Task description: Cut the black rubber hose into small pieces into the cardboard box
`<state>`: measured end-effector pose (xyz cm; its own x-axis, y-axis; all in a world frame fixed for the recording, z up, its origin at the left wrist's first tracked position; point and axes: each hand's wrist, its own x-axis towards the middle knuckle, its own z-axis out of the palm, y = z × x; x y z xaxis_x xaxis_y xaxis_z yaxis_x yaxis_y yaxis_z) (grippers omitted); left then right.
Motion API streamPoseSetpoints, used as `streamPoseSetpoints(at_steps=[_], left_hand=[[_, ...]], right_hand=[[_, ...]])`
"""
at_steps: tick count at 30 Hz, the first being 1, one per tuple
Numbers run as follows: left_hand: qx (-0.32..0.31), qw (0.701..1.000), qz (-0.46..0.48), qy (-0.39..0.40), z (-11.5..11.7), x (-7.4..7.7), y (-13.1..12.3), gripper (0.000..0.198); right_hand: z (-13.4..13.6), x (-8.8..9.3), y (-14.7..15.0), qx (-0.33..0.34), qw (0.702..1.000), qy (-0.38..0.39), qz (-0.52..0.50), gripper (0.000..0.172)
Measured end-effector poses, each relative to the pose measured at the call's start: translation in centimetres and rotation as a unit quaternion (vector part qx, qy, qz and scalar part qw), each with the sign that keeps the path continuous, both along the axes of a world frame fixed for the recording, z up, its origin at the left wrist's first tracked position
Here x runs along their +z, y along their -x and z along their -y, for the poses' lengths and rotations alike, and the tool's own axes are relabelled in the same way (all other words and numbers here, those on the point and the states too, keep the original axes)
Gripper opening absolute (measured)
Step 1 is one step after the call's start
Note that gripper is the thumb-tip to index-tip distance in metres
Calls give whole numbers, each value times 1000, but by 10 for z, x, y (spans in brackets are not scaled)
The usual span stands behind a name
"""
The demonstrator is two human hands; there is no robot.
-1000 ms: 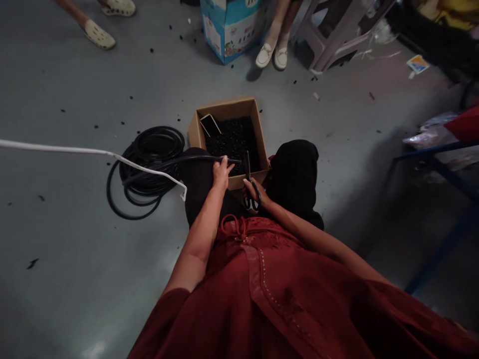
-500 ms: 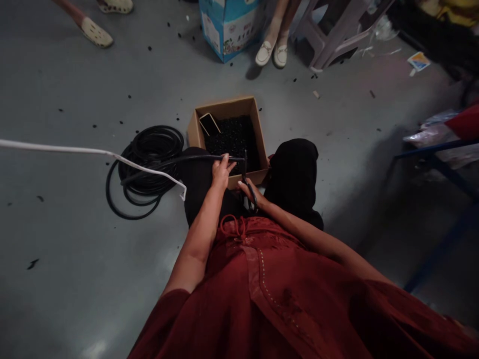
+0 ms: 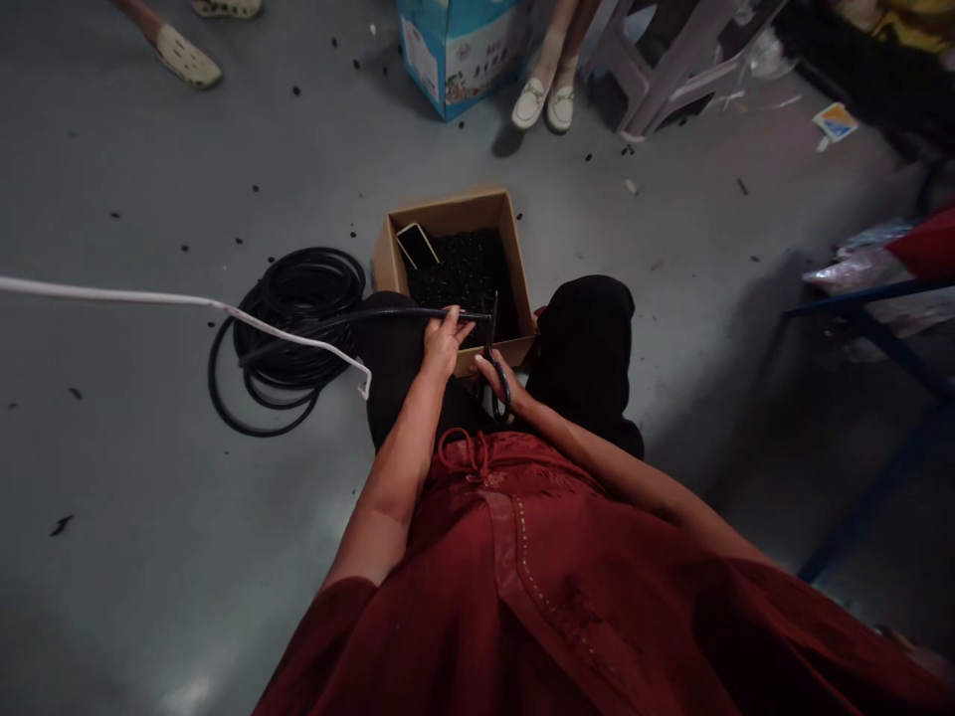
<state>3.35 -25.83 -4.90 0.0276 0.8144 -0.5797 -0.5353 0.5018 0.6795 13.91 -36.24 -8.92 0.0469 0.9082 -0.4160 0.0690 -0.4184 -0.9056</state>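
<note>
My left hand [image 3: 446, 343] grips a black corrugated plastic tube [image 3: 388, 314], which runs from a coiled bundle of black tube [image 3: 298, 343] on the floor. My right hand [image 3: 493, 380] holds black-handled scissors [image 3: 499, 390] upright, with the blades [image 3: 489, 323] at the tube's end. Both hands are just above the near wall of a cardboard box [image 3: 448, 211], which is filled with small black tube pieces [image 3: 467, 268]. A phone [image 3: 416, 246] leans inside the box's far left corner. My black-clad knees [image 3: 586, 348] flank the box.
A white cable [image 3: 149, 296] crosses above the coil. Black bits lie scattered on the grey floor [image 3: 134, 477]. A co-worker's white shoes [image 3: 541, 104] stand beside a blue-and-white carton [image 3: 455, 50] and a stool [image 3: 671, 60]. Another person's foot [image 3: 186, 57] is at upper left. A blue metal frame [image 3: 872, 338] stands right.
The scissors have moved from the box edge to the tube's end, and the tube now reaches the blades. The whole view has shifted slightly.
</note>
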Motion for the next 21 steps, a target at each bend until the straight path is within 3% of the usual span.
streamPoseSetpoints(at_steps=[10,21], left_hand=[[-6,1000,12,4,0,-2,0,9],[-17,1000,18,-3,1,-4,0,8]], right_hand=[[-4,-11,-3,-16,999,-4,27,44],[-6,-7,-4,-10,999,-9,30,45]])
